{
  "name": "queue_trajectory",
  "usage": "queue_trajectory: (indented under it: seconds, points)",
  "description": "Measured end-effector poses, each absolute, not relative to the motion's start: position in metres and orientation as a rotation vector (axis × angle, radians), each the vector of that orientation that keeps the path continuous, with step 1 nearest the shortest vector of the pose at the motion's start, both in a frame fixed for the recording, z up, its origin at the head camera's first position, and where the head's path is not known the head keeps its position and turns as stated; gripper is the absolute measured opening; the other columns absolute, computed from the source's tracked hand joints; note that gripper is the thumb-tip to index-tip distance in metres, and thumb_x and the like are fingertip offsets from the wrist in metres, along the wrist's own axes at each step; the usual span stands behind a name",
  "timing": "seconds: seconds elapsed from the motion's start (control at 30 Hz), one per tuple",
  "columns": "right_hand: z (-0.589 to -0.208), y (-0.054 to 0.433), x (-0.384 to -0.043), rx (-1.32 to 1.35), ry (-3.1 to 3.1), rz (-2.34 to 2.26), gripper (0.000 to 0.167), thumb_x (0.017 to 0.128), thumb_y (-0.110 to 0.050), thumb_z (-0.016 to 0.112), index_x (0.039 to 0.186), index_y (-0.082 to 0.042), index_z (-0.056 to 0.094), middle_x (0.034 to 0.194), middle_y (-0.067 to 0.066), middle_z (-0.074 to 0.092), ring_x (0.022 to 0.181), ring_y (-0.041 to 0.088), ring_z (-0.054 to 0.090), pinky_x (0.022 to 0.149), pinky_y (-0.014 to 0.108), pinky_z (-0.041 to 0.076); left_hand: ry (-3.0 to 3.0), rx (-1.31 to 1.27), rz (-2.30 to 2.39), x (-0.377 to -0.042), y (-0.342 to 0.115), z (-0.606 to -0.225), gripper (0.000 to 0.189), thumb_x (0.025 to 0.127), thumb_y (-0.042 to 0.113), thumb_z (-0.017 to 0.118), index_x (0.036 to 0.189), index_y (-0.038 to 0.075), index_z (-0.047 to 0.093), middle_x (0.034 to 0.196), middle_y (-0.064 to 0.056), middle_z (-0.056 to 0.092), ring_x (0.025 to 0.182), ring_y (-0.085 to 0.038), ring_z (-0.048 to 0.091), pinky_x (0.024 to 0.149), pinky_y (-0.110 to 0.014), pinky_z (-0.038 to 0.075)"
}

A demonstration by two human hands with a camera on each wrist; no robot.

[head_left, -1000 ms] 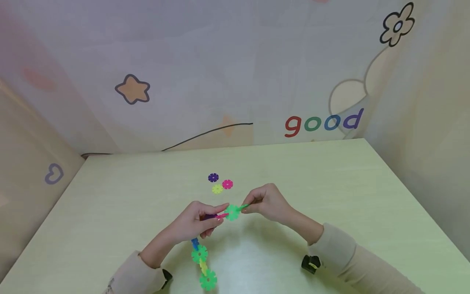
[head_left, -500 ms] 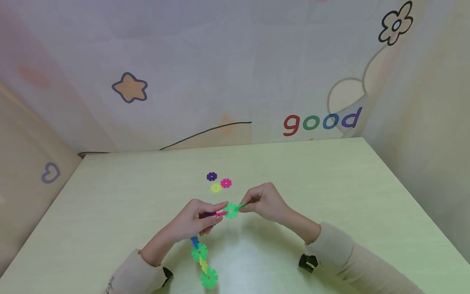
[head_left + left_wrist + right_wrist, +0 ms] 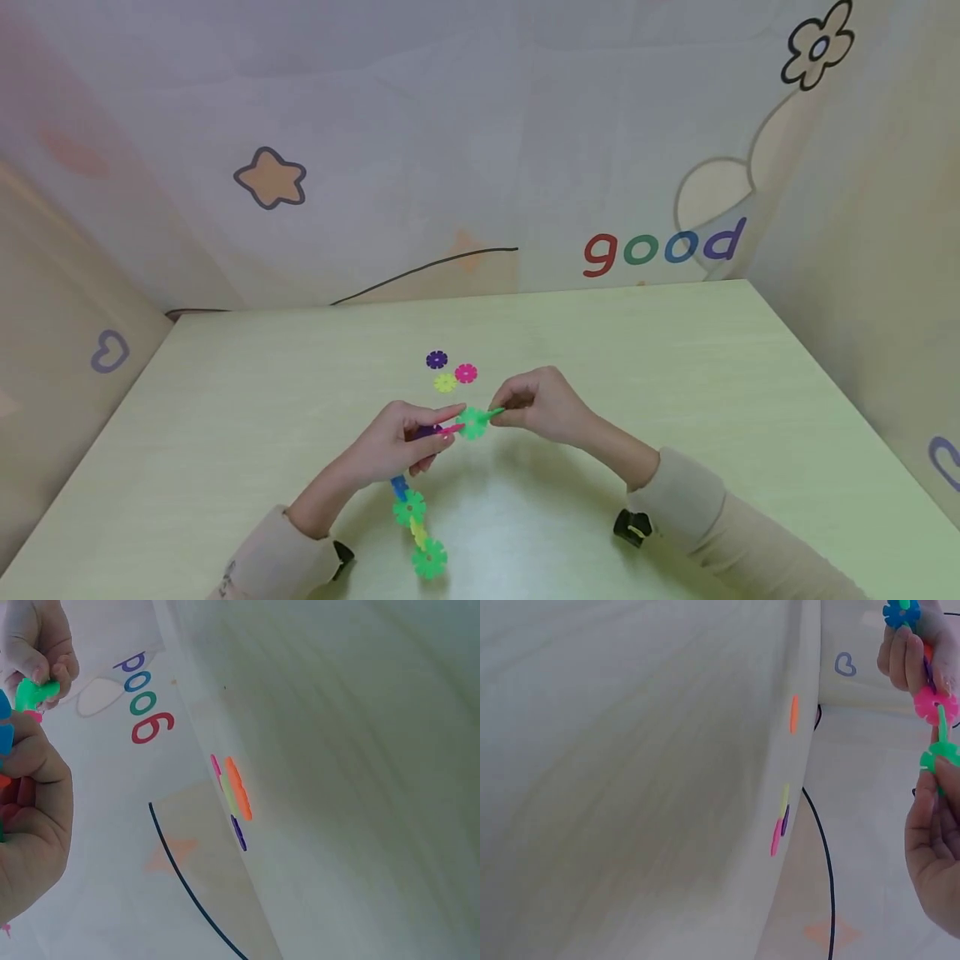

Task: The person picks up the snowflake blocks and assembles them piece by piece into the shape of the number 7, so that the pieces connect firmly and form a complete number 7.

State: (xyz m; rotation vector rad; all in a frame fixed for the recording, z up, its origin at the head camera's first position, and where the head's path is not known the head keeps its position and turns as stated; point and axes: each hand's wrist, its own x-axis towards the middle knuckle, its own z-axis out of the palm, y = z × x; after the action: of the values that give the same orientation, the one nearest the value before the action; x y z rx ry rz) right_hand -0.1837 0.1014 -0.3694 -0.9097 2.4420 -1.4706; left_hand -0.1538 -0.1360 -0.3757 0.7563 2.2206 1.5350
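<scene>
My left hand (image 3: 393,442) grips a chain of slotted plastic snowflake discs, its thumb and finger around the pink disc (image 3: 936,706). Below that hand hangs the chain's tail, with a blue disc (image 3: 400,487), a green disc (image 3: 409,508), a yellow disc (image 3: 418,533) and another green disc (image 3: 430,559). Past the fingertips, a green disc (image 3: 472,423) joins the pink one. My right hand (image 3: 543,406) pinches a second green disc (image 3: 940,757), seen edge-on in the head view and joined to the first. The left palm hides the chain's middle.
Beyond the hands, a purple disc (image 3: 437,360), a pink disc (image 3: 466,373) and a yellow disc (image 3: 445,382) lie close together on the pale table (image 3: 637,350). An orange disc (image 3: 794,714) also lies there, seen in both wrist views. Printed cloth walls enclose the table.
Both hands and the chain have risen slightly in the head view, the hanging tail included. The grips look the same, and the loose discs lie as before.
</scene>
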Motion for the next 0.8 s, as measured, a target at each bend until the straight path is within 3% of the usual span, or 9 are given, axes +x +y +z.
queue_trajectory:
  seconds: [0.23, 0.4, 0.6, 0.8]
  points:
    - [-0.368, 0.103, -0.202, -0.84, 2.463, -1.402, 0.016, 0.079, 0.001, 0.066, 0.095, 0.0, 0.067, 0.091, 0.011, 0.066, 0.072, 0.014, 0.061, 0.066, 0.025, 0.051, 2.263, 0.685, 1.571, -0.156, -0.144, -0.378, 0.042, 0.088, 0.01, 0.06, 0.129, 0.008, 0.052, 0.054, -0.006, 0.049, 0.044, -0.015, 0.044, 0.044, -0.025, 0.045]
    - [-0.371, 0.101, -0.22, -0.697, 2.479, -1.395, 0.02, 0.079, 0.0, 0.067, 0.099, 0.004, 0.066, 0.092, 0.016, 0.065, 0.076, 0.018, 0.062, 0.071, 0.028, 0.052, 2.248, 0.706, 1.622, -0.155, -0.15, -0.377, 0.041, 0.089, 0.009, 0.058, 0.129, 0.003, 0.05, 0.053, -0.009, 0.049, 0.044, -0.019, 0.043, 0.042, -0.023, 0.042]
    - [-0.375, 0.091, -0.243, -0.556, 2.475, -1.344, 0.024, 0.078, -0.002, 0.069, 0.102, 0.004, 0.066, 0.091, 0.012, 0.065, 0.08, 0.018, 0.062, 0.069, 0.028, 0.052, 2.249, 0.667, 1.649, -0.154, -0.154, -0.376, 0.041, 0.089, 0.01, 0.059, 0.128, 0.002, 0.051, 0.055, -0.009, 0.051, 0.044, -0.025, 0.043, 0.042, -0.028, 0.045]
    - [-0.381, 0.08, -0.266, -0.496, 2.497, -1.232, 0.027, 0.077, -0.003, 0.07, 0.104, 0.003, 0.066, 0.088, 0.01, 0.065, 0.074, 0.016, 0.057, 0.064, 0.027, 0.051, 2.241, 0.624, 1.662, -0.152, -0.157, -0.374, 0.04, 0.088, 0.009, 0.059, 0.127, 0.002, 0.052, 0.055, -0.009, 0.051, 0.044, -0.02, 0.044, 0.042, -0.026, 0.045]
